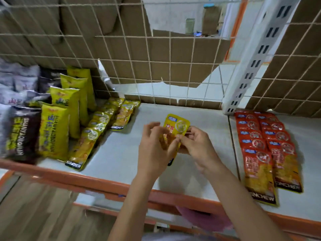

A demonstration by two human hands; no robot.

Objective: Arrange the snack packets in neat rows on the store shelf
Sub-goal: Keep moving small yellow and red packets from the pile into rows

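White shelf (121,153) boards ran below a wire mesh back (156,49). Over the bare middle, both grips held one yellow snack packet (177,124) between them. The left grip (156,146) was curled round its lower left side, and the right grip (196,146) pinched its right edge. Left of the grips lay overlapping yellow packets (97,129) — right of them, two neat rows of red packets (267,145).

Both hands — left (153,148), right (198,145) — pinch a yellow packet (177,126) above the white shelf (121,153).
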